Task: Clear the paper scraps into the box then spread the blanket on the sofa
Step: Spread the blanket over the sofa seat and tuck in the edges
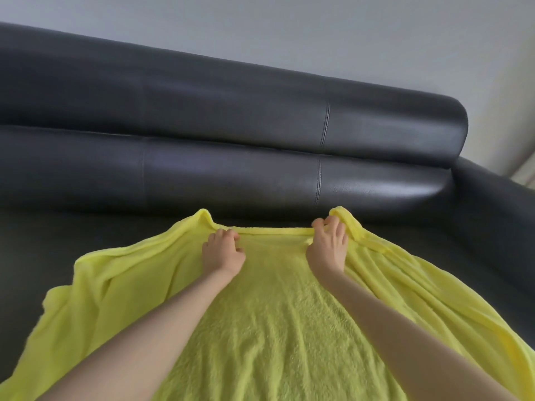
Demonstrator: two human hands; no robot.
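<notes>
Both grips are closed on the far edge of the yellow blanket [278, 314]: the left hand [223, 251] and the right hand [327, 244] each pinch the hem, stretched taut between them. The blanket lies over the seat of the dark sofa [231, 117], near its backrest, bunched in folds at left and right. No scraps or box are in view; judging by this, spreading is under way, with the sides left to smooth.
</notes>
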